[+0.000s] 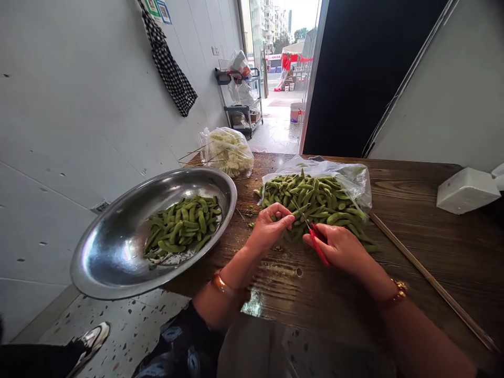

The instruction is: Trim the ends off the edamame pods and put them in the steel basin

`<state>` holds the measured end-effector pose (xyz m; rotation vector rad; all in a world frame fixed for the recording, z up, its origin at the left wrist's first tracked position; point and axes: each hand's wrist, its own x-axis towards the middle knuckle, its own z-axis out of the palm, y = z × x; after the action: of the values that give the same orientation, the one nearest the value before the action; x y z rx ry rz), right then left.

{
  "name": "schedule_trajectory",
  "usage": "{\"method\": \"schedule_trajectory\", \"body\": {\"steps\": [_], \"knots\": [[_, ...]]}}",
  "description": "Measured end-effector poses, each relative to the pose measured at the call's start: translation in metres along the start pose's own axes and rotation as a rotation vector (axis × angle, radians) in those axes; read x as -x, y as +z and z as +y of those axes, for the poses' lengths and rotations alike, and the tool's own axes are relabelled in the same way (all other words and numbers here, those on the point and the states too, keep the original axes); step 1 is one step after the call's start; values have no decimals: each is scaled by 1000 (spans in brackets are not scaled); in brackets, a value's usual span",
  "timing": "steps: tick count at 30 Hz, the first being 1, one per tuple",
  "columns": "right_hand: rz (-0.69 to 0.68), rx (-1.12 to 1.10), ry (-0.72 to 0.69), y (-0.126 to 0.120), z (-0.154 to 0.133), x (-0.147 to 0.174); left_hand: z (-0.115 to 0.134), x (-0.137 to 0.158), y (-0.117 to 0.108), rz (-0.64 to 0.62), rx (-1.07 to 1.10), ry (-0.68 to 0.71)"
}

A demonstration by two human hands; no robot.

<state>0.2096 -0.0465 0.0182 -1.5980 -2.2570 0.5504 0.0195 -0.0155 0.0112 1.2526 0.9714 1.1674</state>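
Note:
My left hand [271,226] is closed in a pinch, with a green edamame pod [302,211] at its fingertips. My right hand [339,248] grips a pair of scissors [320,249] by the red handles. The narrow blades point up and left, close to the pod; whether they touch it I cannot tell. Just beyond both hands, a heap of edamame pods [334,197] lies on and in front of a clear plastic bag [356,181]. To the left, a wide steel basin [114,257] holds a smaller pile of pods [183,226].
The wooden table [291,294] carries a bag of cauliflower [230,152] at the back left and long thin sticks [429,275] on the right. A white box [466,191] is at the right edge. Beyond the table stand a cart [244,107] and a doorway.

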Motion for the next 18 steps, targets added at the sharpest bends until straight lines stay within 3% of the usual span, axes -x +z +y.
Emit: {"method": "schedule_trajectory", "body": {"steps": [9, 18], "knots": [[-65, 17, 1, 0, -2, -1, 0, -1, 0, 33, -37, 14], [8, 52, 69, 0, -7, 1, 5, 4, 3, 5, -134, 47]]}}
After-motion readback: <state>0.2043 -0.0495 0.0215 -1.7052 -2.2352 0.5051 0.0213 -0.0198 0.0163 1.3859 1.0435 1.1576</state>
